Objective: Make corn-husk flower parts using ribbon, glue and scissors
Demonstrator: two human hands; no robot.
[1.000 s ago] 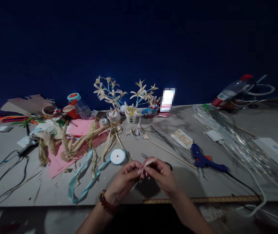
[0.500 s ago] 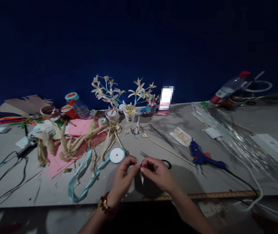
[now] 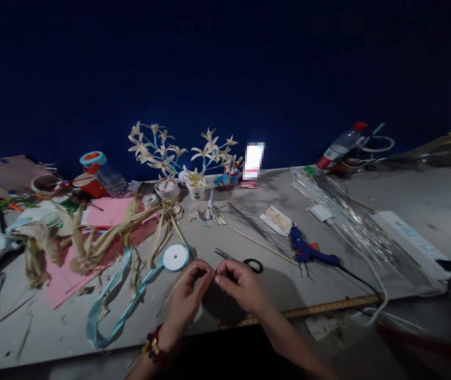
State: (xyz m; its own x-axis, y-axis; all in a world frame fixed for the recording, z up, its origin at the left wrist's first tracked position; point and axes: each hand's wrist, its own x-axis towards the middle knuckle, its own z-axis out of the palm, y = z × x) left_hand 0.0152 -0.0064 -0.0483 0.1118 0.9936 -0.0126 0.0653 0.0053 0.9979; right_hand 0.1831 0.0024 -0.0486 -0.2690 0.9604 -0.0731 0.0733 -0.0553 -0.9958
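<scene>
My left hand [image 3: 189, 296] and my right hand [image 3: 238, 285] meet fingertip to fingertip just above the grey table [image 3: 249, 295] near its front edge. Both pinch something small between thumb and fingers; it is too small and dark to name here. A beaded bracelet [image 3: 153, 345] circles my left wrist. Black-handled scissors [image 3: 245, 262] lie just beyond my right hand. A white ribbon spool [image 3: 175, 257] with a trailing light-blue ribbon [image 3: 114, 311] lies just beyond my left hand.
Dried husk strips [image 3: 90, 243] lie on pink paper [image 3: 70, 264] at the left. Small pots with husk flowers [image 3: 178, 158] stand at the back. A blue glue gun [image 3: 312, 253], thin wires [image 3: 257, 227], a power strip [image 3: 411, 240] and a bottle [image 3: 339, 148] are at the right.
The pale strip that arched between my hands a second ago no longer shows; my fingers have closed together. The view has swung to the right, shifting everything leftward.
</scene>
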